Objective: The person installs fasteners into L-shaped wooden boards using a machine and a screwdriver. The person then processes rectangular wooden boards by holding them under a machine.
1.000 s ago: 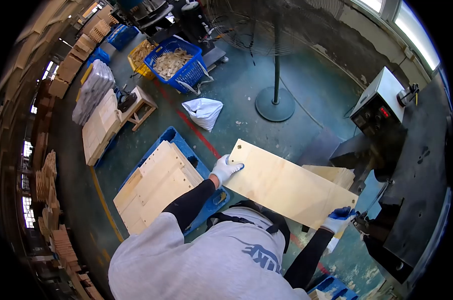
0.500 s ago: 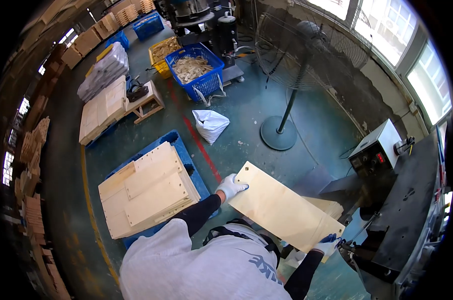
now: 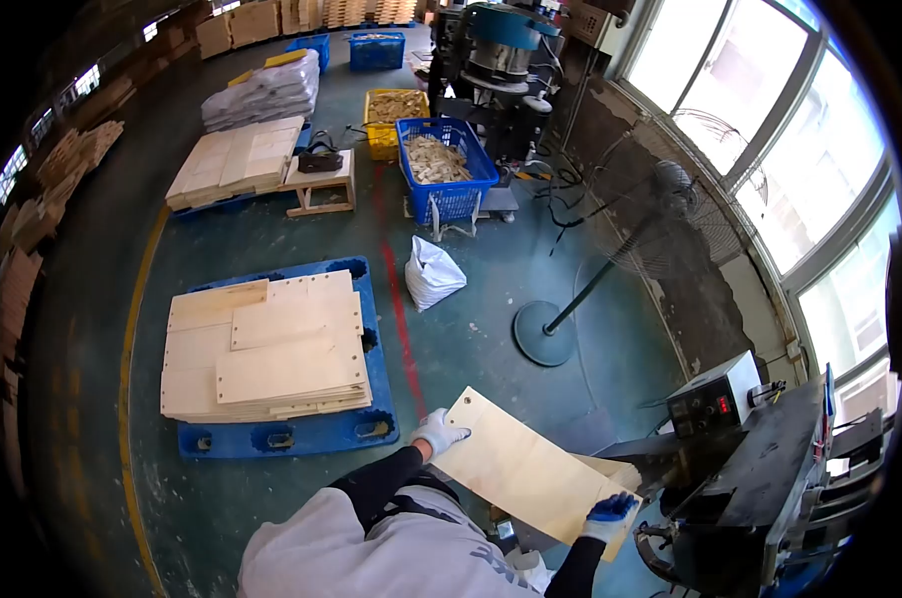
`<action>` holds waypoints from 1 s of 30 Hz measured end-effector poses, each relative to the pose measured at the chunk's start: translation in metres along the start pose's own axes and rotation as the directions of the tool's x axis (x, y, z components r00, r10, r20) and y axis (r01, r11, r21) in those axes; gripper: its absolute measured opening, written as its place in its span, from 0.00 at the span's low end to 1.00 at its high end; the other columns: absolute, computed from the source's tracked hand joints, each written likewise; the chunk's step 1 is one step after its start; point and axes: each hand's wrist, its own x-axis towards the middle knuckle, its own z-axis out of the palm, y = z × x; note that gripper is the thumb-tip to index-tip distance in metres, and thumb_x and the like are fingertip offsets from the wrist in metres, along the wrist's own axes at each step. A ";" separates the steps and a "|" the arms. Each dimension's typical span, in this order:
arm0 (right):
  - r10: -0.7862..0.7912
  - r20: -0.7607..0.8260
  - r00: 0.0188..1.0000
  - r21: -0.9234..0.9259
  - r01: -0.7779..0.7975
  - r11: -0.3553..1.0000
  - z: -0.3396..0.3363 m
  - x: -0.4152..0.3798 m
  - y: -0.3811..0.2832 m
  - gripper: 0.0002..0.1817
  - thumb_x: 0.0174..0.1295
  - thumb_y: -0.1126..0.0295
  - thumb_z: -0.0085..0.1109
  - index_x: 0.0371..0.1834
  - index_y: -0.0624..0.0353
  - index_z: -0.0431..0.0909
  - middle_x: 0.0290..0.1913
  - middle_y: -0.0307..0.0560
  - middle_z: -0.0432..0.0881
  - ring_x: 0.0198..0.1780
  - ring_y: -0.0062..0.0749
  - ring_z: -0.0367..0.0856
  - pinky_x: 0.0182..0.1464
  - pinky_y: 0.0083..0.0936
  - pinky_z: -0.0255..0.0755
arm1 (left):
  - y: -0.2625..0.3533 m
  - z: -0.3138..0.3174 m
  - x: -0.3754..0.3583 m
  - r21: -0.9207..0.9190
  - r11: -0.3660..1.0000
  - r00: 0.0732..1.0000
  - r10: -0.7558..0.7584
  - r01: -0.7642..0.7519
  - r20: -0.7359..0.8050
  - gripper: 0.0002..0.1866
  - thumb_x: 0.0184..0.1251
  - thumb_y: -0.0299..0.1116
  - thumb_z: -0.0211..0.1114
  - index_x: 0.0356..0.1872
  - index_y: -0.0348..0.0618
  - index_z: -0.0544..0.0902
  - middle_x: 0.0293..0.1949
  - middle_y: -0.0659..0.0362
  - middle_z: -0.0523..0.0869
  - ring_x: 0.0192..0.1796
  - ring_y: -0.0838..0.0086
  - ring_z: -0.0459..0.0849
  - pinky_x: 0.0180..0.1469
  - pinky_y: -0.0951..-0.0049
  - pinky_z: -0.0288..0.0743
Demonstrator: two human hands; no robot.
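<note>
I hold a long pale plywood panel flat in front of me, low in the view. My left hand, in a white glove, grips its near left corner. My right hand, in a blue-palmed glove, grips its right end. The panel reaches toward a dark machine at the right. A stack of similar panels lies on a blue pallet on the floor to my left.
A standing fan and a white sack stand ahead on the green floor. Blue and yellow crates of wood pieces sit beyond, by another panel stack and a small wooden stool. A control box tops the machine.
My view has lifted and swung left, showing more of the hall. The panel, still held by both hands, now sits lower in the frame. The pallet stack appears further left.
</note>
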 end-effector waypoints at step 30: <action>-0.282 0.065 0.957 -0.479 0.278 0.833 0.054 -0.290 0.014 0.13 0.71 0.75 0.58 0.55 0.66 0.79 0.41 0.43 0.86 0.38 0.21 0.83 0.41 0.19 0.77 | 0.009 -0.012 0.067 -0.342 0.927 0.913 0.263 -0.150 0.312 0.20 0.76 0.42 0.64 0.55 0.34 0.75 0.50 0.56 0.82 0.48 0.73 0.80 0.53 0.70 0.76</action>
